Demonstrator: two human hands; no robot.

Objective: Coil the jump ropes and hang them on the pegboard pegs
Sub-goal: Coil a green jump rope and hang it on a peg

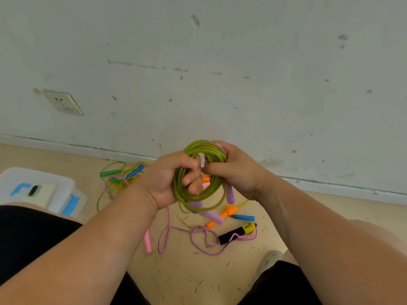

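Note:
A green jump rope (199, 150) is wound into a tight coil and held up in front of the wall. My left hand (167, 177) grips the coil's left side, fingers through the loop. My right hand (235, 170) pinches its right side. Two purple handles (230, 193) of this rope dangle below the coil. On the floor under my hands lie loose ropes: a pink braided rope (198, 235) with a black and yellow handle (236, 233), orange handles (228, 212), a blue handle (243, 217). No pegboard is in view.
More tangled ropes with green and blue handles (123, 172) lie by the wall at left. A pink handle (147, 242) rests on the floor. A white bin lid with a phone (37, 190) sits at far left. A wall socket (62, 102) is above it.

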